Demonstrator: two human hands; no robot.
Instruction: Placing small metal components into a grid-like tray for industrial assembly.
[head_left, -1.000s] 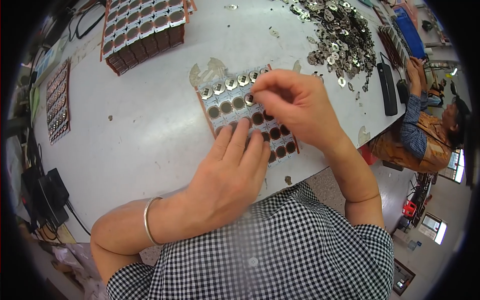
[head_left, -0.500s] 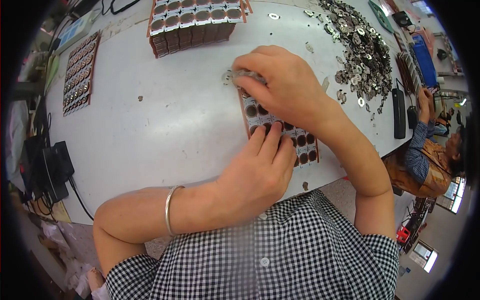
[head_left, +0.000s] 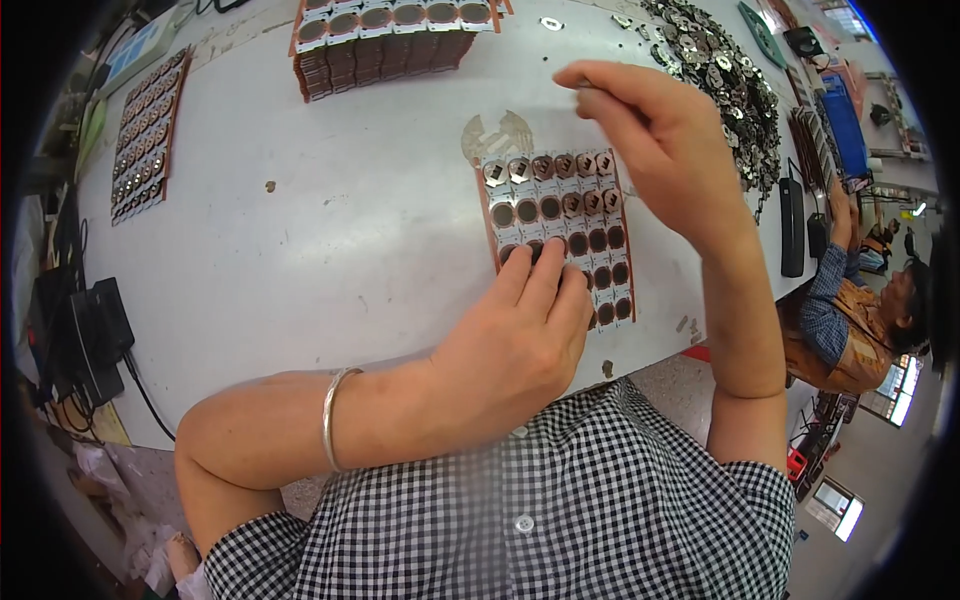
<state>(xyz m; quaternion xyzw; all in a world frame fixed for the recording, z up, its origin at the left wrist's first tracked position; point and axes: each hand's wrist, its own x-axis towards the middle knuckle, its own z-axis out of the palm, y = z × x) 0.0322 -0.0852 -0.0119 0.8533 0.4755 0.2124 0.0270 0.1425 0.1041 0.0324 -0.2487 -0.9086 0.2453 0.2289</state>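
At the far left of the white counter (head_left: 300, 230) lies a flat brown tray (head_left: 148, 133) of round cells, well apart from the hands. Farther back, near the top edge, stands a stack of similar trays (head_left: 392, 42) with filled cells on top. The left hand (head_left: 515, 345), a silver bangle (head_left: 335, 418) on its wrist, rests palm down on the near end of the cell tray (head_left: 556, 222) in the middle of the counter; its fingers (head_left: 540, 280) lie flat and spread over the lower rows, pressing the tray and grasping nothing. The tray's upper rows hold shiny metal pieces, the rows below show dark empty rounds. The right hand (head_left: 660, 140) is lifted above the tray's far right corner, its grip pinched shut on a small metal piece (head_left: 583, 84) at the fingertips. Beyond it a heap of loose metal pieces (head_left: 722, 70) spreads across the counter's far right, and another person (head_left: 850, 310) sits past the counter's edge.
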